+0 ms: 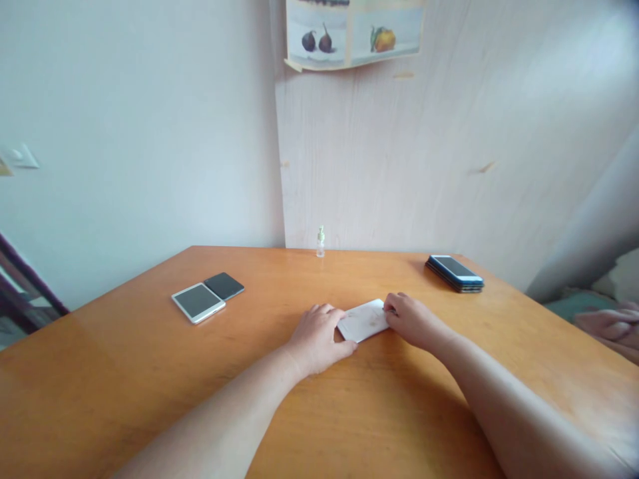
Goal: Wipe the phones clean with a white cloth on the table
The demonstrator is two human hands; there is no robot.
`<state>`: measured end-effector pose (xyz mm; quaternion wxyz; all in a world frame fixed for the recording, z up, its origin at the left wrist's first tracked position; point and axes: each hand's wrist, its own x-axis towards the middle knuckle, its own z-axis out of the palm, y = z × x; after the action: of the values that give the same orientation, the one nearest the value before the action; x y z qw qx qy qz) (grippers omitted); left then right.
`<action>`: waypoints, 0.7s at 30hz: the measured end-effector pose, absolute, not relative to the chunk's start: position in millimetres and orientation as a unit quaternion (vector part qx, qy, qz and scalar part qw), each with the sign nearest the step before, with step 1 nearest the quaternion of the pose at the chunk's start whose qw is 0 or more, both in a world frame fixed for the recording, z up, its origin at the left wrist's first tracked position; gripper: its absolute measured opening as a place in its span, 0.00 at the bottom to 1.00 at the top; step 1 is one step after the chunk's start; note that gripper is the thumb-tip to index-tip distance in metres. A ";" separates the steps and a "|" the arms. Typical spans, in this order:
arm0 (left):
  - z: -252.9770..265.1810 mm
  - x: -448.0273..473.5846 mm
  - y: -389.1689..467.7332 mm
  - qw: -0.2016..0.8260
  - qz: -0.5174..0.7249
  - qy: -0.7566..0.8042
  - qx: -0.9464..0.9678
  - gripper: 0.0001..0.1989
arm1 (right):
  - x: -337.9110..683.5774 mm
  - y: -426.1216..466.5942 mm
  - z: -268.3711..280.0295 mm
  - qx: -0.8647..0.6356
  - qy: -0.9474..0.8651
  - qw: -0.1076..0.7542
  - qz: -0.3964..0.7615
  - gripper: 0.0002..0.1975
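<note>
"How is the left grip standing?"

"I'm seeing the left hand (pixel 319 339) closing around the left end of a white slab (pixel 363 320), thumb lying along its near corner and fingers resting at its far side. From this distance I'm not making out whether it's a tablet or a notebook."

"And the right?"

"The right hand (pixel 409 319) is curling its fingers at the slab's right end, touching it. Something small and dark is showing by the fingertips, but I can't tell whether that grip is pinching it, or how far the fingers are parting."

"Where is the slab lying?"

"It's lying flat on the wooden counter (pixel 319 426), between the two hands, its pale top showing faint brownish marks."

"What's sitting farther out?"

"To the left, a white tablet (pixel 198 303) is lying screen up, with a dark phone (pixel 224 286) just beside its far corner. Toward the back edge I'm seeing a small clear pump bottle (pixel 320 243) standing upright. On the right, a stack of devices (pixel 455 273) is resting near the far corner, a dark screen facing up on top."

"Beyond that?"

"Fruit pictures (pixel 354 33) are hanging on the wall (pixel 349 159)."
</note>
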<state>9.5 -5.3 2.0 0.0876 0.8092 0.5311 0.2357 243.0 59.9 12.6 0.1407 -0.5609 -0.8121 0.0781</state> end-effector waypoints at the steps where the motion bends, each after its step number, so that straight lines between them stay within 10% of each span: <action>1: 1.9 9.5 -4.5 0.083 0.237 0.526 0.812 0.23 | 247.4 63.6 12.5 -0.580 -0.799 0.141 0.067 0.06; 21: 16.0 8.5 -4.5 0.025 0.226 0.513 0.828 0.23 | 207.1 28.6 25.1 -0.465 -0.798 0.372 0.090 0.05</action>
<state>8.5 -4.5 16.0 0.0253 0.8275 0.5135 0.2256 207.1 28.6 25.1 0.3720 -0.4651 -0.7983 0.0898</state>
